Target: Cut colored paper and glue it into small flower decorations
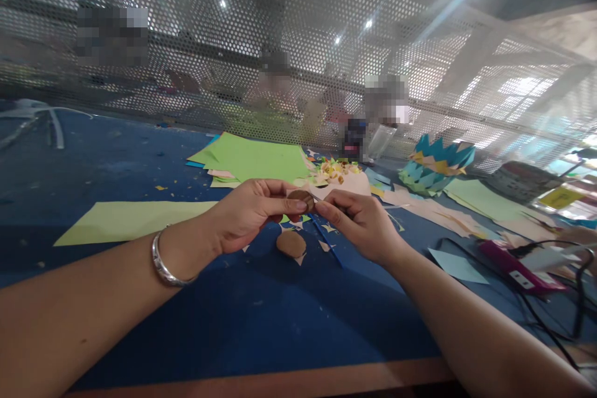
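My left hand [252, 211], with a silver bangle on the wrist, pinches a small brown round piece [301, 198] between thumb and fingers. My right hand [357, 217] is closed at the right edge of that piece. A thin grey sliver shows at its fingertips, too small to name. Below the hands, a tan round disc [291, 244] lies flat on the blue table [261, 329]. Beside it are a thin blue stick [332, 247] and several small pale paper scraps [325, 247].
Green paper sheets [261, 158] are stacked behind my hands, near a pile of yellow scraps [338, 169]. A pale green strip [125, 221] lies left. At right are a teal paper crown [433, 165] and a magenta power strip [517, 267] with black cables. A perforated metal screen [196, 62] stands behind.
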Motion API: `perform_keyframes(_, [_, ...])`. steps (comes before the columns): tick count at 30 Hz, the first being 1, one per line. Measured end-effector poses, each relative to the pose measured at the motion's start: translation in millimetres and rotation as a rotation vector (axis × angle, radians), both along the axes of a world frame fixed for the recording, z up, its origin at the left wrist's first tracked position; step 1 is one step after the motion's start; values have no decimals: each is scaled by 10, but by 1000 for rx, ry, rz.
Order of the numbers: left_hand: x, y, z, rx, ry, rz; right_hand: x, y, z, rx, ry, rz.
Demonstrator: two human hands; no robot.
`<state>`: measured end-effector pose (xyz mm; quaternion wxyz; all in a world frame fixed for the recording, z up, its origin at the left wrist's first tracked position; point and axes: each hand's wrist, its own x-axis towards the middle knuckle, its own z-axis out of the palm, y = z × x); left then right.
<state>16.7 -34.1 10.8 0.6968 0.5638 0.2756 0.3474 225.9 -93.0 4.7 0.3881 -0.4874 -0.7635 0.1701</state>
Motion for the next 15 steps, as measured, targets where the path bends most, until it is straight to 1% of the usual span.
perform_keyframes(7, [-1,20,-28,0,-27,-5,5,0,-9,1,-1,-14])
perform_keyframes(15, [12,5,25,-8,-36,17,5,-5,3,5,-1,-5])
